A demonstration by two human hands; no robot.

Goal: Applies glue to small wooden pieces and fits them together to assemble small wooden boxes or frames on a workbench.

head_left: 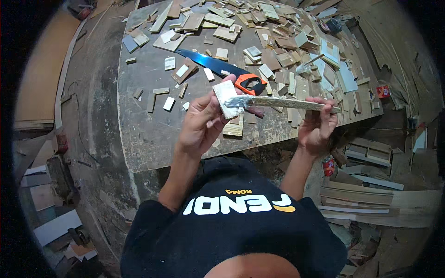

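Note:
My left hand (pixel 198 124) is closed on a small white board piece (pixel 224 94) with a rough, chipped lower edge. A long narrow wooden strip (pixel 288 103) is pinched at its far right end by the fingers of my right hand (pixel 318 129). The strip's left end meets the face of the white piece, and a shiny greyish-white smear (pixel 237 100) covers that spot. Whether the two are joined there I cannot tell. Just behind my hands lies a handsaw (pixel 206 61) with a blue blade and an orange-and-black handle.
Wood and board offcuts (pixel 227 32) lie scattered over the worn worktable (pixel 148 139), thickest at the back and right. A clear plastic thing (pixel 303 68) lies among them. Planks (pixel 371 201) are stacked on the floor at right; board scraps (pixel 58 227) lie at left.

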